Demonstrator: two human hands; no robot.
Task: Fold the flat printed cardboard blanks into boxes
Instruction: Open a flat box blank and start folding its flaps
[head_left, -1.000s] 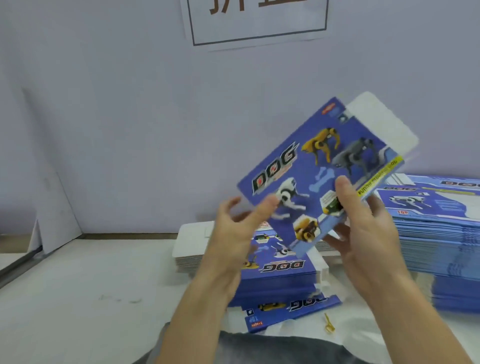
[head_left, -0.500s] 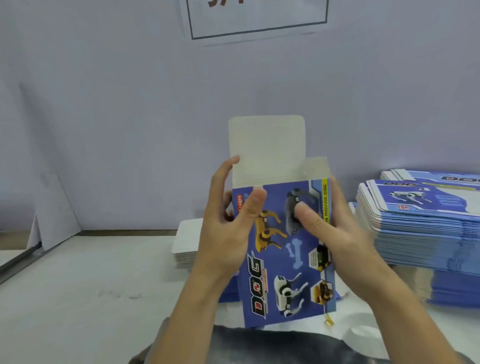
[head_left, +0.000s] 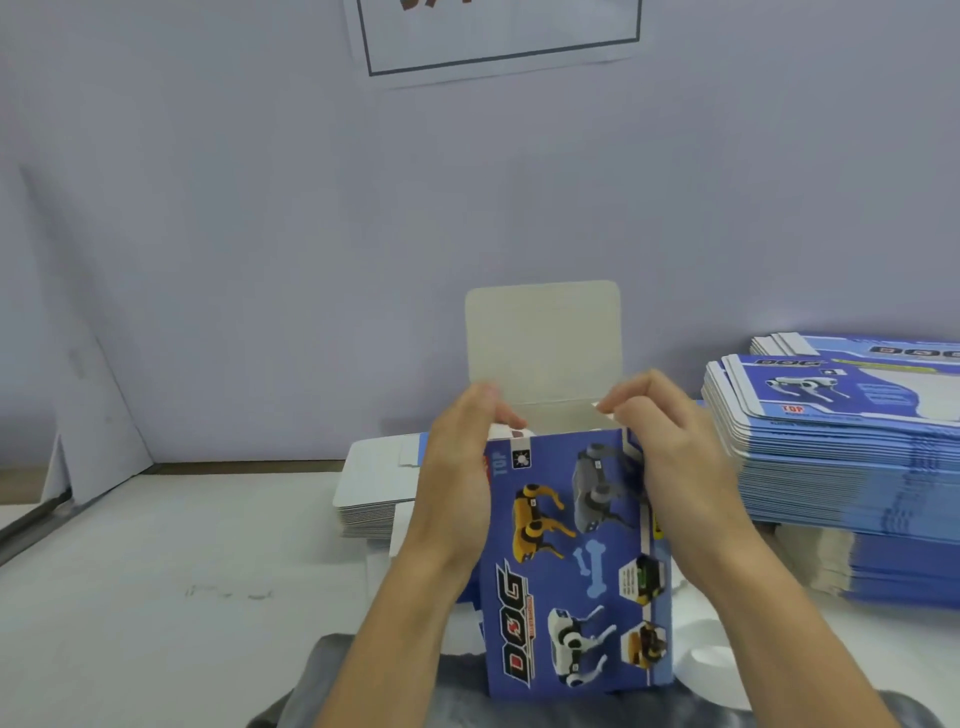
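Centre of frame, low: a blue printed box (head_left: 576, 561) is standing upright in front of the person, opened into a tube, its white lid flap (head_left: 543, 340) sticking straight up above the open top. Printed face is showing toy dogs, a bone, "DOG" lettering running sideways.

The left hand (head_left: 460, 467) is gripping the box's upper left edge, fingers curled over the top onto a small side flap (head_left: 506, 430) there. The right hand (head_left: 670, 436) is holding the upper right edge, fingertips bent and pinching the right side flap at the top corner.

Right of frame: a tall stack of flat blue blanks (head_left: 841, 467) is sitting on the white table (head_left: 156, 571). Behind the left hand, mid-frame: a lower stack of blanks, white side up (head_left: 374, 488). A framed paper sign (head_left: 498, 36) is hanging on the wall at top centre. Grey clothing (head_left: 415, 696) is showing at the bottom edge.
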